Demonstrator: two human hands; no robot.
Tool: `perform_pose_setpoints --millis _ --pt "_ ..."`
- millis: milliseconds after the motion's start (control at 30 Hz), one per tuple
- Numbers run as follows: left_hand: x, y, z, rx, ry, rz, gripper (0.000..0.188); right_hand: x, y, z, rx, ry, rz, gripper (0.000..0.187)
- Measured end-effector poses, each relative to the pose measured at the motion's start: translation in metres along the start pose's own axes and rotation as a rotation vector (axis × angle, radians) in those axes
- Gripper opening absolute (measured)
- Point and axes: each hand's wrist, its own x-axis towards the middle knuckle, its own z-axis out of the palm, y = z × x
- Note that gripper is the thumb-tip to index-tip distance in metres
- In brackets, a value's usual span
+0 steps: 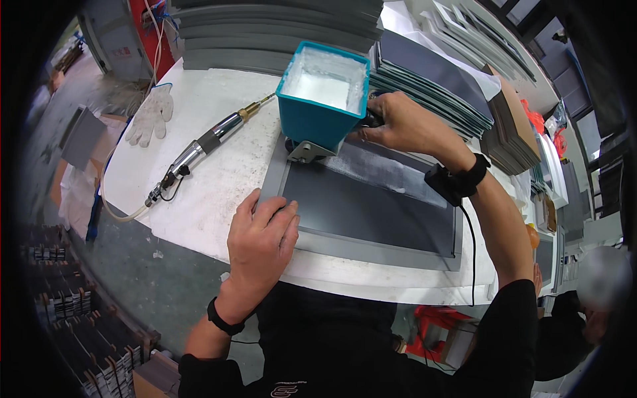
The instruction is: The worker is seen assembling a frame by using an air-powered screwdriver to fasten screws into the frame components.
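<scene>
My right hand [406, 127] is wrapped round the black handle of a glue roller with a square teal hopper [308, 123]. White glue [328, 86] lies in the hopper and coats its inner walls. A metal bracket [308, 152] shows under it, above the left end of a dark grey panel [371, 207] with a lighter grey border. From there a whitish smear [381, 171] runs rightward along the panel's far part. My left hand [262, 235] lies with its fingers stretched out on the near left part of the border. The roller itself is hidden below the hopper.
An air screwdriver [207, 142] with a hose lies on the white table cover [206, 212], near a white glove [152, 114]. Grey panels [265, 36] stand stacked behind; dark panels [431, 76] and brown boards [511, 136] are piled at right. A person's dark sleeve [564, 338] shows at lower right.
</scene>
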Motion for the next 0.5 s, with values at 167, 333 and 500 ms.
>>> perform_pose_setpoints --millis 167,333,500 --pt "-0.002 0.003 0.002 0.012 0.028 0.008 0.023 -0.007 0.011 -0.012 0.087 0.142 -0.11 0.038" --pt "-0.003 -0.001 0.009 0.031 0.043 0.02 0.023 -0.103 0.042 -0.057 0.022 0.203 -0.059 0.027" --pt "-0.004 0.007 0.003 0.123 0.043 0.047 0.021 -0.22 0.063 -0.073 -0.092 0.052 0.191 0.025"
